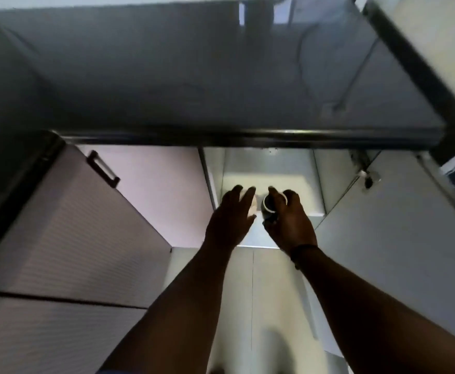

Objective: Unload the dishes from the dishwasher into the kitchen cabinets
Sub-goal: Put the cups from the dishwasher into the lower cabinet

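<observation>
Gripping dark cup [270,209], right hand [291,225], open cabinet [269,168]

Both arms reach up into an open cabinet [269,168] whose shelf [264,182] sits between two side walls. The left hand [233,214] lies against a cup [249,205] on the shelf, toward its left side. Just right of it, the right hand [288,220] holds a second cup [270,207], its mouth turned toward the camera. An opened door [399,211] stands to the right of the shelf; a closed door with a handle [103,170] lies to the left. A ledge [247,137] runs above the cabinet.
</observation>
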